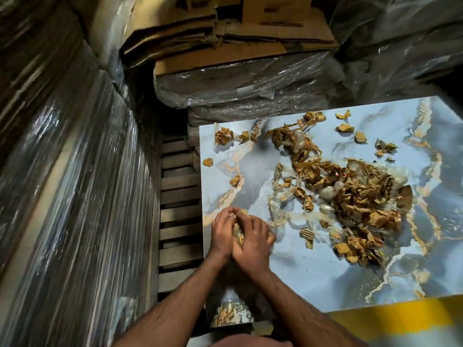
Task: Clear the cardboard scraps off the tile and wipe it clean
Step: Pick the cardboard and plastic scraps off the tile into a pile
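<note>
Two hands bunching scraps at tile's left edge

Both hands, left hand (223,230) and right hand (251,242), cupped together, fingers curled round a small wad of scraps (236,231) on the blue marble tile (313,279). Main cardboard scraps pile (360,199) lies right of them, loose bits scattered further out.

at lower centre the left hand (223,231) and right hand (253,240) cup together around a small wad of scraps (237,232) at the near left edge of the blue marbled tile (313,279). a big heap of cardboard scraps (360,196) covers the tile's right middle. plastic-wrapped stacks (70,171) fill the left of the frame.
</note>
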